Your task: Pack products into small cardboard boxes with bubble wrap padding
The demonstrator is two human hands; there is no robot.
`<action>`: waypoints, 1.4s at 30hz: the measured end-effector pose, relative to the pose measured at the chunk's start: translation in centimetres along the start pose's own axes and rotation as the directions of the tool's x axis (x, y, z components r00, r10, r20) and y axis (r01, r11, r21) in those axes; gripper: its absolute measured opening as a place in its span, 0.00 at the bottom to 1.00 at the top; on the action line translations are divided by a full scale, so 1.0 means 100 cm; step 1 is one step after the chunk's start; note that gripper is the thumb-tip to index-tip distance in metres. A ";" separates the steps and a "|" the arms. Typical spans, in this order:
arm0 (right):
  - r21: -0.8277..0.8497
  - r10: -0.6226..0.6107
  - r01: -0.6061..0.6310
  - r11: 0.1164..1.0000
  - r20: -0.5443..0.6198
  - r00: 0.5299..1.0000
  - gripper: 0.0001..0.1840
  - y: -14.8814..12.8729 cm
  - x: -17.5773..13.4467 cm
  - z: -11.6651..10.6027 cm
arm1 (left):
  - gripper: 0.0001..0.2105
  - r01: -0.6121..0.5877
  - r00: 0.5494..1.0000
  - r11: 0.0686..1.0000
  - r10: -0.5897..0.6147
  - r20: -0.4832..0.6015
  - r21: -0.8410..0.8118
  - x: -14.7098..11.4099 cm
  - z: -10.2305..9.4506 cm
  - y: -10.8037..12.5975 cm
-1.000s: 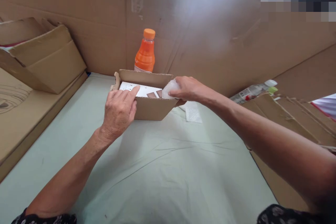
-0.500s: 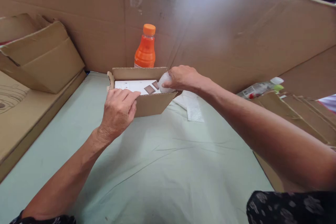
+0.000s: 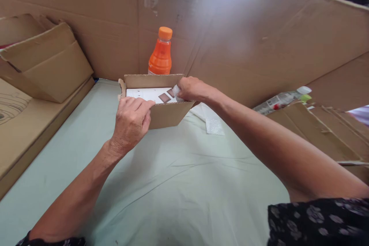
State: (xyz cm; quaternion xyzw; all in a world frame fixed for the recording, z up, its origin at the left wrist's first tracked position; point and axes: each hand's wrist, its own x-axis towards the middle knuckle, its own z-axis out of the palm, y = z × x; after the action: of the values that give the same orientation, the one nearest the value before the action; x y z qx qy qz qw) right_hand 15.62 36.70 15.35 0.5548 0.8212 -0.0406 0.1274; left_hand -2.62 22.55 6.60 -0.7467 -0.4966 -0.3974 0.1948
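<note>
From my remote seat, I see at far left an open brown cardboard box (image 3: 59, 63) set on a flat brown cardboard slab (image 3: 43, 123) with a line drawing. To its right, the left hand (image 3: 131, 117) comes up from the near left with its forearm slanting and its wrist low; its fingers are bent over the near rim of a small open-topped brown cardboard box (image 3: 168, 117), thumb down along the outside, pinching that wall as I judge it. The box rests on the pale green cloth-covered desk (image 3: 173, 184). Inside, a flat-topped white piece (image 3: 141, 93) with brown diamond-shaped patches lies in place, so that part looks done; the top is open and not yet covered. An orange plastic bottle (image 3: 160, 55) stands behind on the far side. At the box's right end, the right hand (image 3: 191, 88) reaches in from the near right, wrist bent downward, its fingers bunched around a translucent white plastic wad (image 3: 176, 91) that seems only partly tucked in. Farther right, a white bubble-wrap sheet (image 3: 214, 123) lies outside, unused, then a clear labelled bottle (image 3: 281, 99) on its side.
</note>
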 end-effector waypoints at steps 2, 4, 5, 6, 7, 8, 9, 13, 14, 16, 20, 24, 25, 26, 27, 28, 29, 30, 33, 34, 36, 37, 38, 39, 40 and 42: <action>0.069 -0.028 0.026 0.997 0.022 0.999 0.11 0.002 0.002 0.005 | 0.11 0.002 1.000 1.000 -0.002 0.007 0.004 0.000 0.000 0.000; 0.109 -0.076 0.072 0.992 0.033 0.997 0.06 0.005 0.001 0.008 | 0.11 0.012 1.000 1.000 -0.012 0.017 0.011 0.000 0.001 0.001; 0.120 -0.095 0.090 0.989 0.034 0.995 0.05 0.007 0.000 0.008 | 0.11 0.021 1.000 1.000 -0.021 0.020 0.017 0.000 0.001 0.001; 0.135 -0.107 0.101 0.986 0.037 0.994 0.04 0.008 -0.001 0.007 | 0.11 0.031 0.999 0.999 -0.031 0.022 0.022 0.000 0.002 0.000; 0.158 -0.111 0.102 0.982 0.044 0.993 0.04 0.008 -0.001 0.006 | 0.11 0.040 0.999 0.999 -0.041 0.024 0.026 0.001 0.002 0.000; 0.186 -0.110 0.099 0.978 0.053 0.993 0.04 0.008 -0.002 0.005 | 0.11 0.048 0.998 0.998 -0.049 0.027 0.029 0.001 0.003 -0.001; 0.212 -0.108 0.092 0.973 0.066 0.992 0.05 0.007 -0.002 0.003 | 0.11 0.052 0.998 0.998 -0.053 0.030 0.028 0.002 0.004 -0.001; 0.231 -0.106 0.126 0.965 -0.098 0.990 0.05 0.013 -0.023 0.001 | 0.12 0.066 0.997 0.998 -0.066 0.031 -0.004 0.000 0.001 0.003; 0.233 -0.087 0.145 0.962 -0.242 0.966 0.07 0.018 -0.034 0.004 | 0.14 0.072 0.997 0.997 -0.072 0.017 -0.019 -0.004 -0.002 0.005; 0.287 0.003 0.183 0.940 -0.543 0.840 0.12 0.036 -0.062 0.020 | 0.21 0.085 0.996 0.995 -0.086 -0.015 -0.055 -0.019 -0.010 0.010; 0.520 0.192 0.246 0.818 -0.651 0.735 0.15 0.075 -0.102 0.081 | 0.37 0.273 0.959 0.949 -0.281 -0.027 -0.159 -0.065 -0.027 0.008; 0.696 0.151 0.254 0.671 -0.464 0.873 0.28 0.064 -0.085 0.132 | 0.38 0.661 0.744 0.681 -0.649 0.158 -0.316 -0.092 -0.021 -0.012; 0.721 0.126 0.266 0.640 -0.439 0.890 0.32 0.053 -0.075 0.136 | 0.38 0.709 0.694 0.604 -0.690 0.206 -0.363 -0.091 -0.015 -0.016; 0.738 0.107 0.281 0.613 -0.429 0.897 0.34 0.042 -0.064 0.138 | 0.37 0.733 0.661 0.541 -0.710 0.244 -0.413 -0.087 -0.008 -0.019; 0.750 0.096 0.295 0.592 -0.429 0.898 0.35 0.032 -0.055 0.136 | 0.36 0.740 0.643 0.492 -0.717 0.269 -0.458 -0.081 0.000 -0.019; 0.759 0.100 0.303 0.576 -0.434 0.896 0.33 0.024 -0.050 0.134 | 0.34 0.739 0.633 0.456 -0.723 0.278 -0.496 -0.074 0.007 -0.017; 0.766 0.116 0.303 0.567 -0.438 0.891 0.31 0.020 -0.049 0.132 | 0.33 0.733 0.628 0.432 -0.727 0.279 -0.524 -0.068 0.013 -0.012; 0.772 0.144 0.292 0.565 -0.441 0.886 0.29 0.019 -0.053 0.131 | 0.32 0.729 0.627 0.420 -0.727 0.279 -0.541 -0.062 0.018 -0.004; 0.796 0.266 0.220 0.564 -0.427 0.864 0.22 0.031 -0.102 0.144 | 0.30 0.734 0.642 0.429 -0.691 0.333 -0.526 -0.062 0.016 0.035; 0.806 0.315 0.188 0.561 -0.418 0.852 0.20 0.037 -0.127 0.153 | 0.30 0.745 0.646 0.437 -0.661 0.381 -0.504 -0.068 0.009 0.050; 0.819 0.397 0.136 0.557 -0.406 0.823 0.17 0.040 -0.183 0.173 | 0.27 0.771 0.634 0.458 -0.610 0.475 -0.442 -0.088 -0.013 0.077; 0.817 0.414 0.124 0.563 -0.409 0.813 0.17 0.038 -0.210 0.183 | 0.24 0.781 0.624 0.472 -0.602 0.498 -0.408 -0.100 -0.027 0.086; 0.808 0.416 0.126 0.576 -0.422 0.805 0.17 0.033 -0.233 0.192 | 0.21 0.789 0.613 0.487 -0.603 0.510 -0.374 -0.112 -0.042 0.090; 0.791 0.406 0.141 0.595 -0.447 0.797 0.18 0.026 -0.251 0.201 | 0.19 0.796 0.603 0.501 -0.613 0.511 -0.339 -0.123 -0.056 0.091; 0.771 0.387 0.165 0.615 -0.478 0.789 0.19 0.019 -0.264 0.209 | 0.18 0.802 0.593 0.517 -0.630 0.502 -0.300 -0.134 -0.069 0.089; 0.732 0.343 0.225 0.643 -0.538 0.770 0.25 0.004 -0.275 0.222 | 0.17 0.809 0.573 0.555 -0.670 0.473 -0.193 -0.151 -0.089 0.077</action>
State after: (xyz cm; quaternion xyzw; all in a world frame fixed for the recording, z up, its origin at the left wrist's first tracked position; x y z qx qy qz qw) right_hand 29.31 7.43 1.00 0.5629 0.6975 -0.1882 -0.4015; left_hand -2.15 4.25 0.92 -0.5412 -0.7038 -0.3945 -0.2369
